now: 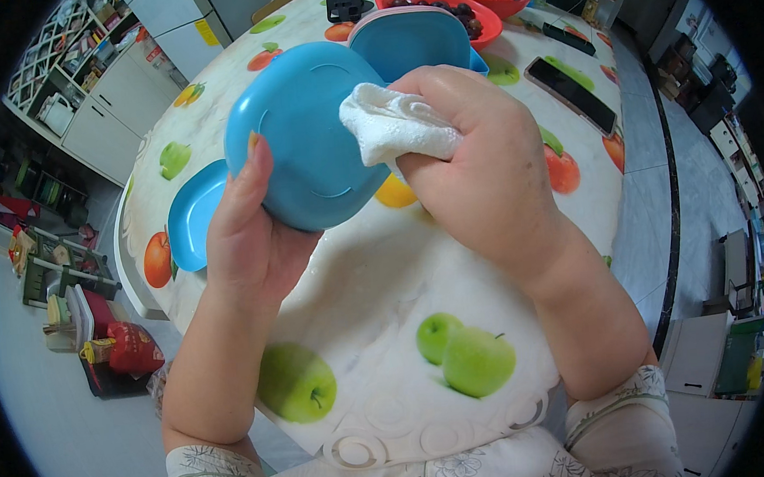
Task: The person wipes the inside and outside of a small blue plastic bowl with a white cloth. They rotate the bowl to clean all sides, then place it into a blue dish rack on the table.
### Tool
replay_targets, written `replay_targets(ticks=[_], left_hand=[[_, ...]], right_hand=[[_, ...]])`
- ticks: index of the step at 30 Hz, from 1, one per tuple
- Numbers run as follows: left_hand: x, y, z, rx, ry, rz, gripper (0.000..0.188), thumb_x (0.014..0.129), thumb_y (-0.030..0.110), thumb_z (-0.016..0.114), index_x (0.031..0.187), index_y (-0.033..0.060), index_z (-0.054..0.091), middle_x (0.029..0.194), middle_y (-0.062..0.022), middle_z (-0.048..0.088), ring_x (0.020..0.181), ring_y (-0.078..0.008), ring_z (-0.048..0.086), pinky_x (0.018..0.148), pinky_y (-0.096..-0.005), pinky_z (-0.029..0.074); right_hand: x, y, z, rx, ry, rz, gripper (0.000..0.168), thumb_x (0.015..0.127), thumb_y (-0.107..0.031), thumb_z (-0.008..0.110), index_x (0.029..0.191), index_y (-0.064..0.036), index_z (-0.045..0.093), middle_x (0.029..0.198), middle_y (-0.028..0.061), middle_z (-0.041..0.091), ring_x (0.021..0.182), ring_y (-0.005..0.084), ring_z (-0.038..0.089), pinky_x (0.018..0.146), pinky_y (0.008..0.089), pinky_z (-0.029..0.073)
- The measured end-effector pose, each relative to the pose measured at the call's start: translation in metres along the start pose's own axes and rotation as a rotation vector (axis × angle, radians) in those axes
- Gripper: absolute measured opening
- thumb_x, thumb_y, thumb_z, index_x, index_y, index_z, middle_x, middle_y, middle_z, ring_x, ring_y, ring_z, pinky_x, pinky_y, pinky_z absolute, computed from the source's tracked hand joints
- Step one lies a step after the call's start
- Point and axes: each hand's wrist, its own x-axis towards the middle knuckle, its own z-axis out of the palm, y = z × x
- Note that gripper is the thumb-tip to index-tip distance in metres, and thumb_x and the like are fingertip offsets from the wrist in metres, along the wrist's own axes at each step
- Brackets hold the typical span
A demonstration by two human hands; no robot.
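My left hand [250, 227] grips a rounded blue plastic dish [310, 138] by its lower left edge, thumb on the near face. The dish is tilted up above the table, with its smooth face and curved raised lines towards me. Bunched in my right hand [482, 154] is a white cloth [394, 123], which overlaps the dish's right edge; whether it presses on the dish I cannot tell. Behind my left wrist, a second blue dish [193, 214] lies on the table, partly hidden. Beyond the held dish stands a blue container [409, 43] with a pale pink rim.
The table's cover [371, 278] bears printed fruit. A smartphone [570, 94] lies at the right, near a dark flat object [568, 38]. At the back are a red basket [492, 25] of dark round fruit, another red bowl [505, 6] with fruit, and a black stand [344, 5].
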Motion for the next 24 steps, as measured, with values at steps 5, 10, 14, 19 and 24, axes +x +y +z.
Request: replay_targets(ticks=[5,10,14,19,24], left_hand=[[0.000,0.000,-0.001,-0.025,0.006,0.007,0.065,0.099,0.047,0.054,0.147,0.0072,0.035,0.144,-0.0141,0.049,0.132,-0.0315,0.050,0.110,-0.0527,0.040],[0.004,-0.002,-0.020,-0.229,-0.166,-0.043,0.056,0.101,0.046,0.050,0.140,0.0066,0.043,0.134,-0.0140,0.058,0.126,-0.0309,0.056,0.107,-0.0508,0.044],[0.003,0.002,-0.020,-0.317,-0.104,-0.026,0.056,0.101,0.045,0.051,0.142,0.0076,0.042,0.137,-0.0143,0.056,0.128,-0.0324,0.054,0.110,-0.0524,0.041],[0.000,0.006,0.009,-0.244,0.212,0.028,0.057,0.099,0.044,0.055,0.143,0.0083,0.042,0.140,-0.0142,0.053,0.130,-0.0345,0.052,0.112,-0.0549,0.037],[0.006,0.005,-0.005,-0.400,0.171,0.026,0.056,0.100,0.042,0.056,0.141,0.0057,0.043,0.139,-0.0167,0.054,0.128,-0.0351,0.053,0.111,-0.0552,0.039]], right_hand=[[-0.002,0.000,0.008,0.122,-0.023,-0.135,0.033,0.067,0.007,0.068,0.099,-0.002,0.068,0.090,0.0134,0.066,0.084,0.0331,0.064,0.074,0.0365,0.052],[-0.008,-0.010,0.016,0.171,-0.085,-0.254,0.035,0.064,-0.002,0.068,0.098,-0.011,0.068,0.088,0.0093,0.064,0.082,0.0329,0.062,0.070,0.0421,0.051],[-0.002,-0.006,0.009,0.116,0.016,-0.210,0.038,0.069,0.006,0.072,0.106,-0.004,0.068,0.095,0.0133,0.068,0.087,0.0300,0.066,0.076,0.0341,0.053],[0.001,0.007,-0.002,-0.019,0.167,-0.046,0.036,0.075,0.003,0.076,0.109,-0.003,0.066,0.096,0.0089,0.068,0.086,0.0174,0.066,0.077,0.0284,0.052],[0.000,0.001,0.007,0.068,0.111,-0.190,0.040,0.071,0.006,0.073,0.109,-0.003,0.066,0.097,0.0115,0.067,0.088,0.0269,0.066,0.078,0.0337,0.052]])
